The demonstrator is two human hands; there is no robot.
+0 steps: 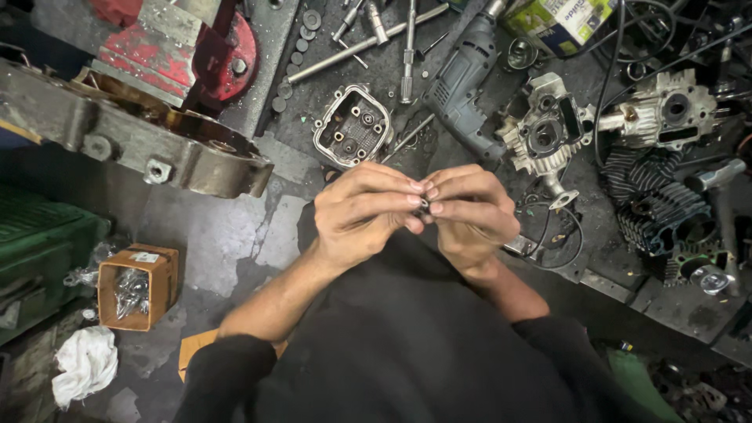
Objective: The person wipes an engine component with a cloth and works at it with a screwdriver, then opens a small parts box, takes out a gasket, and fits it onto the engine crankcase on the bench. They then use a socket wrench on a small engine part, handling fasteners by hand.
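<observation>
Both hands meet at frame centre, fingertips pinched together over a tiny dark part [424, 205] that sits right at the junction. Left hand [368, 213] comes in from 7 o'clock, thumb and forefinger narrowed onto the part; right hand [470, 213] comes in from 5 o'clock, fingers curled in just as tight. Part is mostly hidden by the fingertips, so its shape and long axis cannot be told; looks small, dark, maybe metallic. Key relation: part lies between the two hands, at 3 o'clock of the left fingertips and 9 o'clock of the right, both touching it, neither clearly nearer. Held above the person's dark-clothed lap, well apart from the workbench clutter. Surroundings: at 12 o'clock of the hands, just beyond them, an open cylinder head cover [353, 125] lies face up on the greasy floor. At 1 o'clock a grey power drill [464, 86] lies with its long axis running roughly 1 to 7. At 2 to 3 o'clock an engine cylinder head [544, 135] with fins, then a second casting [667, 108] and dark finned cylinders [656, 210] further right, black cables draped over them. At 10 o'clock a big worn crankcase casting [149, 137] juts in. At 8 o'clock a small cardboard box [139, 286] with bagged hardware, white rag [84, 364] below it.
</observation>
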